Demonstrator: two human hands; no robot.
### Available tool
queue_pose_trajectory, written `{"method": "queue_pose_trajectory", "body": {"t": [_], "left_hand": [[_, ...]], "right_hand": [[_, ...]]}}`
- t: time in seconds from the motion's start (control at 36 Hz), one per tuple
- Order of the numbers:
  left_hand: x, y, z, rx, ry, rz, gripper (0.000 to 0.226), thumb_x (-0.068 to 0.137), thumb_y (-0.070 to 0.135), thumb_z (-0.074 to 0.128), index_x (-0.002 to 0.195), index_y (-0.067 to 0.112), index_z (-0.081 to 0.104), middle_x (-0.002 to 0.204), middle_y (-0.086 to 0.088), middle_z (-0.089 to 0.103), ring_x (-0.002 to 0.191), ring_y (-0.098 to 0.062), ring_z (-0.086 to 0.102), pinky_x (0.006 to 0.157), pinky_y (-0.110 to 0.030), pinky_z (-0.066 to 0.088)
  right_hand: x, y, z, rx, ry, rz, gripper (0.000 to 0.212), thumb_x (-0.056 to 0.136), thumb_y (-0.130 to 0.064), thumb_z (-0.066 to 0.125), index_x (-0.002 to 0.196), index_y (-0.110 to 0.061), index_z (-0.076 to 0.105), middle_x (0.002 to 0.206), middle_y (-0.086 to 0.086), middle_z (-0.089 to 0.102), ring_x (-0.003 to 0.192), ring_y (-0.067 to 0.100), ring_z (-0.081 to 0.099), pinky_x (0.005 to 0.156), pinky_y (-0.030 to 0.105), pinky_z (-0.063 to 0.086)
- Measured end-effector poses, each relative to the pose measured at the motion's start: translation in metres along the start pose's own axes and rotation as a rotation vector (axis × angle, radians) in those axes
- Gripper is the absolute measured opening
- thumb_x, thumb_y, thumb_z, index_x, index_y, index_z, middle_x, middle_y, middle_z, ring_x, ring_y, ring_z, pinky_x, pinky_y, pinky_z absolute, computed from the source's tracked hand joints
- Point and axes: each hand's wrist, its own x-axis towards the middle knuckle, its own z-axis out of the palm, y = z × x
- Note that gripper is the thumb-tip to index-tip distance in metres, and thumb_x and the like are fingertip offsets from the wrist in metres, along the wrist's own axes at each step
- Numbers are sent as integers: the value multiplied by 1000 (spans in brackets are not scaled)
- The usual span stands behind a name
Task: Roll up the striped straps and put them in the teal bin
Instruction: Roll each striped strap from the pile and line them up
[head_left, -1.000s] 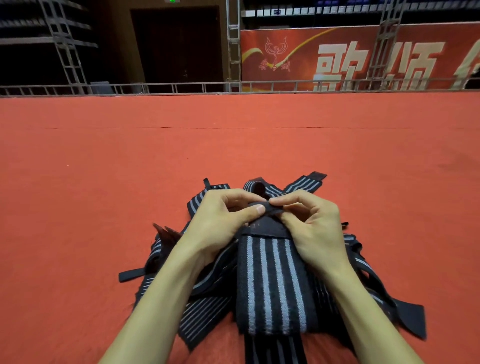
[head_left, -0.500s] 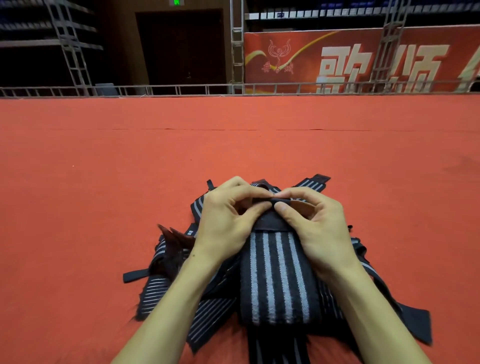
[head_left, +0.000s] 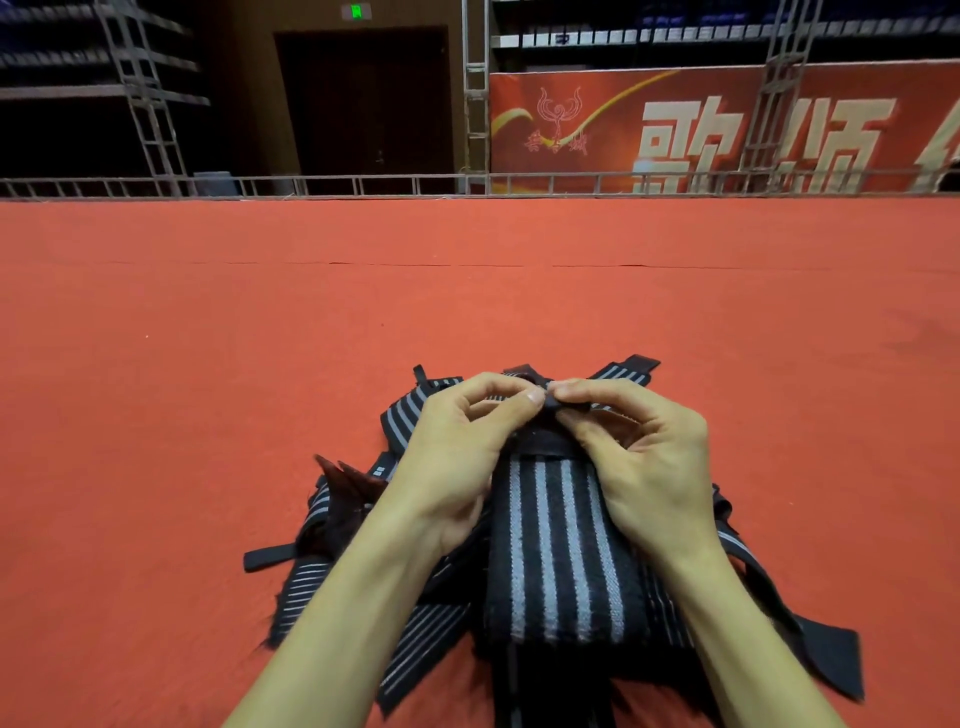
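Note:
A heap of black straps with grey stripes (head_left: 415, 639) lies on the red carpet close in front of me. One broad striped strap (head_left: 563, 551) runs lengthwise on top of the heap. My left hand (head_left: 457, 457) and my right hand (head_left: 644, 467) meet at its far black end, and both pinch that end between thumb and fingertips. The far end is folded over under my fingers. No teal bin is in view.
Red carpet (head_left: 208, 389) stretches wide to the left, right and far side of the heap. A low metal rail (head_left: 363, 184) bounds its far edge, with scaffold frames, a dark doorway and a red banner (head_left: 727, 124) behind.
Both hands have slid a little farther from me along the top strap, and their fingertips have closed tighter on its black end. The heap has not moved.

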Motion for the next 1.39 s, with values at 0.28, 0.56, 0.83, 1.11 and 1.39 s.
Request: {"method": "queue_pose_trajectory", "body": {"t": [0.28,0.56,0.83,1.11,1.39], "left_hand": [[0,-1,-3,75,66,138,14,86,2,70,86,15,76,93,-12,75,84,-27,73,77,-40,59],[3,-4,-5,383,43,565,28,82,-3,73,92,23,72,95,2,73,94,-12,70,86,-26,53],[6,-6,-7,275,-35,596,20,73,2,75,83,20,73,95,4,71,97,-14,67,87,-23,49],[0,0,-11,310,-101,270,32,82,9,77,103,27,59,106,-3,66,85,-13,70,74,-32,58],[-1,7,-14,193,-136,209,26,85,6,72,105,22,69,103,-9,71,88,-21,73,73,-33,58]], "right_hand": [[1,-8,1,104,-15,206,17,87,-1,68,97,-14,72,92,-3,75,87,6,70,78,19,53],[1,-19,4,232,-104,459,27,81,-42,59,96,-22,70,90,7,75,85,21,71,79,40,56],[2,-19,1,218,-63,322,5,86,-16,68,88,-19,71,86,9,73,86,28,70,80,45,56],[3,-13,-4,172,-41,229,22,85,-7,72,87,-29,73,99,5,73,92,21,70,80,38,54],[4,-13,-7,186,-73,226,28,79,1,75,96,-22,71,104,3,73,97,21,70,84,37,56]]}}
